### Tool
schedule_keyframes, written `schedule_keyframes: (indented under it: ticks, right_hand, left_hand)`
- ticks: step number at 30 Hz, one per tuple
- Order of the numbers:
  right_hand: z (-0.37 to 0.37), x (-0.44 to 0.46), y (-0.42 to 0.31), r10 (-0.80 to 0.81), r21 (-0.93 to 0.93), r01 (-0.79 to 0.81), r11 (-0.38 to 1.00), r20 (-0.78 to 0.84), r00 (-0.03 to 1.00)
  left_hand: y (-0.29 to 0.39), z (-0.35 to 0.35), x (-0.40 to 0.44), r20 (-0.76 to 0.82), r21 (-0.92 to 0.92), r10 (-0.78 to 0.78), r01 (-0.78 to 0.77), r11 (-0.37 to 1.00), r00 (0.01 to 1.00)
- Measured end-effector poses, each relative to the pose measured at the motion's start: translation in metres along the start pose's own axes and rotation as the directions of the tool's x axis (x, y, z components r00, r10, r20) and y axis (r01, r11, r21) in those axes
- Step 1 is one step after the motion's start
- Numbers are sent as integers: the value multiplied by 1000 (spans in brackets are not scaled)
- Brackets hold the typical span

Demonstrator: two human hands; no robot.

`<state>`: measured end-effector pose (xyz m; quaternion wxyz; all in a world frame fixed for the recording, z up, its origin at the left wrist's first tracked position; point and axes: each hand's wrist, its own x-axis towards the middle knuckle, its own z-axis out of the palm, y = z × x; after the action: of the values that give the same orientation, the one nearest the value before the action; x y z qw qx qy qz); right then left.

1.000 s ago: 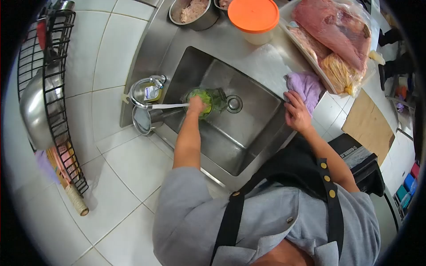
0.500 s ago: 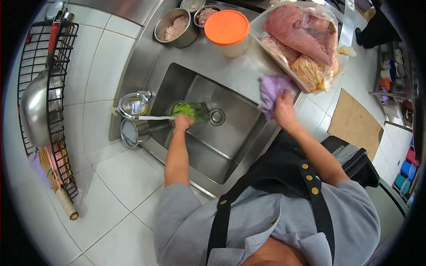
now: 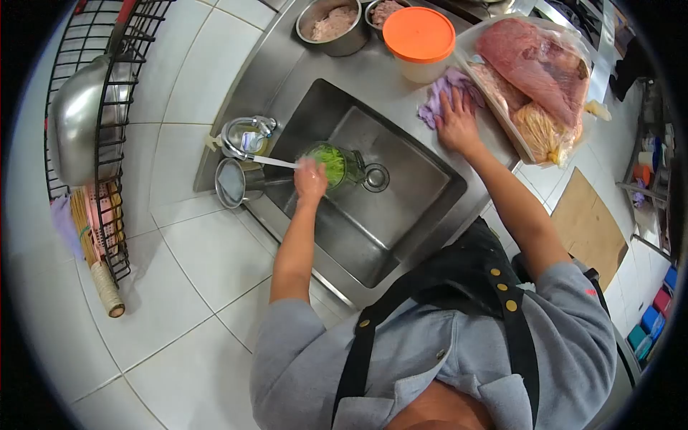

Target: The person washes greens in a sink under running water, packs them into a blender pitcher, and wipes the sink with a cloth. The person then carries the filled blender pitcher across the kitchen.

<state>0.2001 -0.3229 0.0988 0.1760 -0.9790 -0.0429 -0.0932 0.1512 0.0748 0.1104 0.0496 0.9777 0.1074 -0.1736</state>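
Observation:
A clear container of chopped greens stands in the steel sink, beside the drain. My left hand is at its near left rim, where water runs from the curved tap. The fingers are smeared by motion, so their grip cannot be made out. Beyond the sink's right edge, my right hand lies on a crumpled purple cloth on the steel counter, its fingers spread and pressed down.
A tub with an orange lid, a steel pot of minced meat and a tray of bagged meat stand behind the sink. A strainer is near the tap. A wire rack hangs at the left.
My right hand has moved the purple cloth from the counter's near right edge farther back, beside the orange-lidded tub. My left hand has shifted to the container's left rim. The view has shifted.

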Motion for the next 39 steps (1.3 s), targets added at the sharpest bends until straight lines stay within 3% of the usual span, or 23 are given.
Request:
schedule_keyframes:
  ticks: [1, 2, 3, 5, 8, 10, 12, 17, 19, 20, 22, 23, 24, 25, 26, 29, 31, 33, 34, 35, 37, 39]
  right_hand:
    - [-5, -8, 4, -5, 1, 5, 1000, -4, 1000]
    - [-11, -25, 7, -7, 27, 6, 1000, 44, 999]
    - [-18, -44, 9, -6, 51, 1, 999, 89, 996]
    - [-40, -85, 18, -24, 50, 18, 999, 122, 992]
    - [-54, -123, 28, -35, 80, 26, 996, 113, 993]
    - [-53, -132, 27, -56, 36, 56, 998, 4, 998]
    - [-52, -129, 25, -49, 40, 49, 998, 0, 999]
    - [-49, -131, 27, -39, 65, 42, 997, -50, 998]
    - [-49, -133, 29, -44, 87, 50, 995, -75, 996]
    - [-49, -133, 29, -45, 94, 51, 994, -74, 996]
    - [-50, -133, 29, -48, 85, 57, 995, -96, 994]
    - [-50, -133, 28, -48, 91, 56, 994, -93, 995]
    - [-50, -134, 28, -38, 92, 45, 995, -80, 996]
    - [-50, -134, 29, -25, 90, 31, 995, -71, 997]
    - [-50, -134, 29, -16, 87, 23, 996, -75, 997]
    - [-49, -133, 31, -4, 106, 11, 994, -68, 998]
    - [-49, -133, 30, 7, 100, -3, 995, -43, 999]
    - [-51, -133, 29, 17, 90, -14, 996, -32, 999]
    - [-52, -131, 29, 22, 86, -20, 996, -20, 1000]
    - [-52, -127, 28, 36, 76, -34, 997, -22, 999]
    - [-54, -129, 26, 26, 68, -25, 997, -11, 1000]
    - [-52, -130, 27, 16, 81, -14, 997, -19, 1000]
  left_hand:
    - [3, 5, -5, -190, 59, 234, -227, 972, 953]
    - [5, 12, -11, -347, 155, 450, -423, 893, 823]
    - [6, 21, -11, -345, 153, 449, -423, 893, 824]
    - [7, 45, -4, -246, 35, 422, -428, 903, 872]
    - [-1, 65, 9, -196, 96, 425, -414, 905, 884]
    - [-1, 62, 6, -164, 129, 414, -397, 909, 895]
    - [12, 44, 9, 163, 133, 260, -283, 950, 952]
    - [-2, 18, 13, -20, 21, 360, -360, 933, 933]
    - [-22, 7, 19, -205, -78, 233, -253, 964, 951]
    - [-31, 4, 24, -204, -73, 229, -248, 966, 952]
    - [-48, 2, 40, -133, -25, -33, 30, 999, 991]
    - [-52, -2, 49, -131, -21, -37, 34, 999, 991]
    - [-53, -7, 58, 158, -175, -113, 140, 974, 981]
    - [-51, -11, 66, 439, -289, -129, 275, 917, 889]
    - [-49, -11, 70, 438, -287, -121, 266, 920, 891]
    - [-38, -9, 82, 538, -274, -243, 440, 855, 807]
    - [-25, 2, 75, 529, -181, -272, 420, 889, 804]
    - [-23, 31, 78, 457, -301, -162, 324, 897, 874]
    - [-10, 28, 73, 442, -171, -237, 341, 924, 865]
    - [-8, 32, 83, 447, -171, -222, 326, 930, 866]
    - [-24, 61, 88, 331, 82, -104, 81, 993, 938]
    - [-34, 62, 75, 264, 20, -41, 37, 999, 964]
